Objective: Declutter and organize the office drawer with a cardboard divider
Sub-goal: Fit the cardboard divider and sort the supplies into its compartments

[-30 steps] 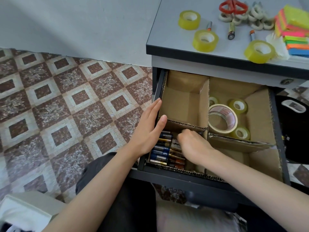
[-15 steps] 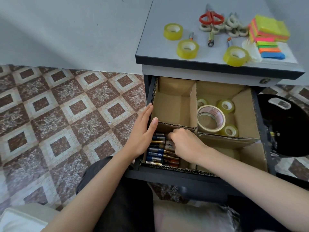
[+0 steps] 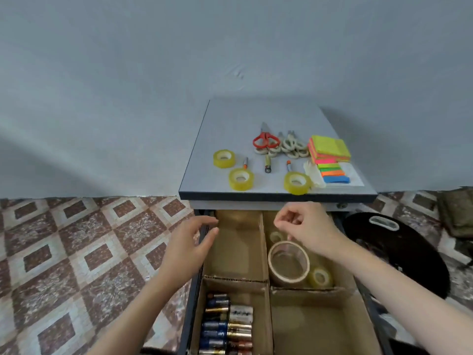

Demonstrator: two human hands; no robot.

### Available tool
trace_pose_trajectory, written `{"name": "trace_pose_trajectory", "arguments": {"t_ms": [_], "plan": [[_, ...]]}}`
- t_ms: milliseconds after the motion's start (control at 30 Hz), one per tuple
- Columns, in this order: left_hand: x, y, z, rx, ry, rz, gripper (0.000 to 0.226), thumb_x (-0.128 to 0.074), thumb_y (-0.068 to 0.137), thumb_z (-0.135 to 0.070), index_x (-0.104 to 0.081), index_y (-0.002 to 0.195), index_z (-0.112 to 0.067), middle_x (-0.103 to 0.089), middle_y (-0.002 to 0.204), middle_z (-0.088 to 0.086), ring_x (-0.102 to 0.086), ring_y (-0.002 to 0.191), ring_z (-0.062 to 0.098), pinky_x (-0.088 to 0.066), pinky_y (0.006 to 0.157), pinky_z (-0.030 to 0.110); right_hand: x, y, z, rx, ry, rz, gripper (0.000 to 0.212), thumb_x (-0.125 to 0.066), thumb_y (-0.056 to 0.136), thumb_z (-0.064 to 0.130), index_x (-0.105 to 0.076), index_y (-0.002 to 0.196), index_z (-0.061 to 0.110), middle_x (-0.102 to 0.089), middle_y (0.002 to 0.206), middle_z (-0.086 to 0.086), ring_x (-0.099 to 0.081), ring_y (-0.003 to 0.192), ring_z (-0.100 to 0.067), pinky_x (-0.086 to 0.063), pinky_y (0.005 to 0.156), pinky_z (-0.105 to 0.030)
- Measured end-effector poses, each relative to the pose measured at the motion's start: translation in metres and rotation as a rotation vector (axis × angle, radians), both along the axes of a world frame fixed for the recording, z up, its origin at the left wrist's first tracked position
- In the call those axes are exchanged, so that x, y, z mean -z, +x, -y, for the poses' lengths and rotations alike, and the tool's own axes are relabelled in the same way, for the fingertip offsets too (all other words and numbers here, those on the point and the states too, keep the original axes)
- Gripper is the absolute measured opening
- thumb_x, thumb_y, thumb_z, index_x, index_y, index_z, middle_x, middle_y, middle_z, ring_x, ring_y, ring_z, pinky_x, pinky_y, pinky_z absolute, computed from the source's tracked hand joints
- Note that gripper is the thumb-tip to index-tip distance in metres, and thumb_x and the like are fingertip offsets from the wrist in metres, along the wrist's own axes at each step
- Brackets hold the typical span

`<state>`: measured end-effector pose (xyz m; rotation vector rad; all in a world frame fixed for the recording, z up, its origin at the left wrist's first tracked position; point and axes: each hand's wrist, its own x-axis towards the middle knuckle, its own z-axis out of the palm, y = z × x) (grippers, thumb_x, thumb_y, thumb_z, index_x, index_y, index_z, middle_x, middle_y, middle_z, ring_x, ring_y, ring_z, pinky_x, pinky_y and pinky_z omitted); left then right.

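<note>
Two hands, left (image 3: 188,245) and right (image 3: 305,228), empty above drawer (image 3: 194,298); batteries' (image 3: 226,326) labels blurred, perhaps unreadable.

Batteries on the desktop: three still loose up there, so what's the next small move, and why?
Probably reach the right hand, which looks empty, up to the nearest loose battery on the desktop and add it to the batteries in the drawer's near-left compartment.
</note>
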<state>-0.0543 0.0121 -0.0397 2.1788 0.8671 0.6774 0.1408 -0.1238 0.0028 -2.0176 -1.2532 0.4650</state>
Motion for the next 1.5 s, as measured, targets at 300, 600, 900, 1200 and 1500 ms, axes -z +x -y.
{"name": "trace_pose_trajectory", "arguments": {"t_ms": [300,600,900,1200,1500], "plan": [[-0.067,0.064,-0.035,0.086,0.248,-0.055,0.007,-0.063,0.087,-0.018,-0.07,0.09,-0.017,-0.066,0.096,-0.009,-0.053,0.093,0.004,-0.034,0.078,0.009,-0.062,0.088,-0.039,0.135,0.009,0.219,0.01,-0.07,0.079,0.007,-0.067,0.075,0.015,-0.062,0.073,0.0,-0.053,0.067,-0.009,-0.04,0.063,-0.019],[-0.094,0.141,-0.064,0.203,0.373,-0.363,0.024,-0.062,0.088,-0.028,-0.065,0.11,-0.019,-0.062,0.115,0.0,-0.051,0.11,0.015,-0.036,0.088,0.024,-0.058,0.115,-0.09,0.176,-0.202,0.257,0.015,-0.066,0.079,0.004,-0.07,0.093,0.0,-0.069,0.093,-0.012,-0.057,0.076,-0.021,-0.049,0.068,-0.032],[-0.083,0.191,-0.068,0.375,0.438,-0.597,0.057,-0.069,0.083,-0.03,-0.046,0.135,-0.019,-0.048,0.138,0.001,-0.041,0.127,0.02,-0.036,0.102,0.034,-0.04,0.103,-0.11,0.146,-0.377,0.353,0.032,-0.063,0.08,0.006,-0.04,0.06,0.011,-0.044,0.067,-0.004,-0.044,0.058,-0.017,-0.027,0.045,-0.023],[-0.066,0.196,-0.068,0.327,0.482,-0.535,0.056,-0.067,0.085,-0.022,-0.042,0.134,-0.018,-0.049,0.135,0.004,-0.038,0.125,0.023,-0.037,0.102,0.038,-0.037,0.102,-0.111,0.179,-0.142,0.287,0.028,-0.065,0.077,0.008,-0.044,0.059,0.013,-0.053,0.076,-0.01,-0.047,0.068,-0.021,-0.031,0.051,-0.027],[-0.1,0.087,-0.015,0.231,0.044,0.06,0.04,-0.068,0.083,-0.008,-0.048,0.114,-0.023,-0.053,0.111,-0.013,-0.058,0.091,0.003,-0.048,0.075,0.01,-0.064,0.06,-0.045,0.179,0.244,-0.192,0.019,-0.063,0.078,-0.002,-0.067,0.09,0.012,-0.057,0.06,-0.002,-0.051,0.042,-0.003,-0.041,0.042,-0.014]]}}
